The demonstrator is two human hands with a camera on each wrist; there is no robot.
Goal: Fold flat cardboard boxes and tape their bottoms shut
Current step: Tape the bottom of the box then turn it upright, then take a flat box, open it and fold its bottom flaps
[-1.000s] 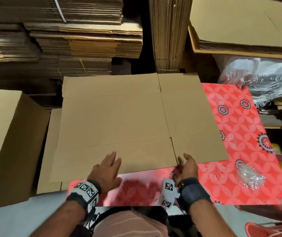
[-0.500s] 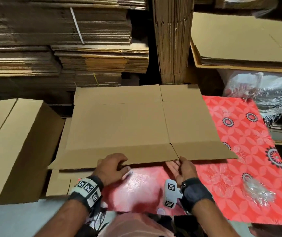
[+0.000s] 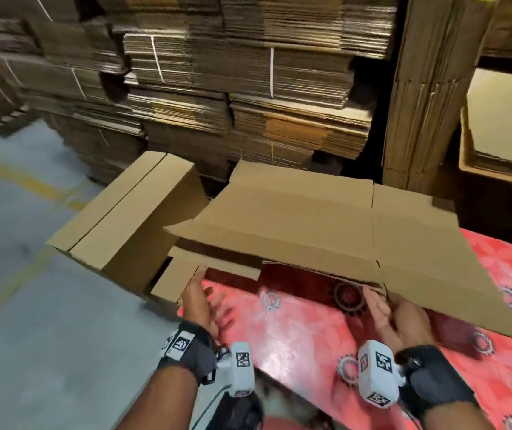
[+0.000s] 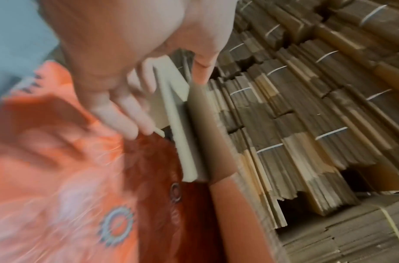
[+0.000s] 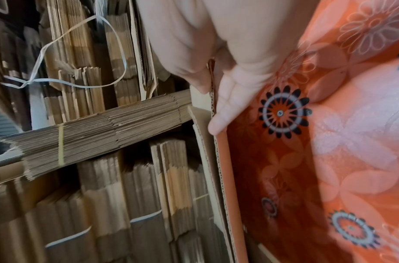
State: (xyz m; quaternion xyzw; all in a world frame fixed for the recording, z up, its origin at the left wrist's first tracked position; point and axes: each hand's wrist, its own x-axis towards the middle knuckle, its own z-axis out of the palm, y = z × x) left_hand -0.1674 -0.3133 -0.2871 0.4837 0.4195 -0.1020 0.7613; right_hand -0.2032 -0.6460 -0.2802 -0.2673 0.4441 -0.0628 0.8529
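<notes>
Your right hand (image 3: 399,318) pinches the near edge of the flat cardboard box (image 3: 310,225), thumb above, fingers (image 5: 223,113) beneath, raising it off the red floral tablecloth (image 3: 304,336). Your left hand (image 3: 200,301) is spread, fingers apart, at a lower flat sheet (image 3: 174,280) under the box; whether it touches is unclear. Left of these stands an assembled carton (image 3: 130,218) on the grey floor (image 3: 31,305). Beyond, strapped bundles of flat cardboard (image 3: 242,88) wall off the far side
</notes>
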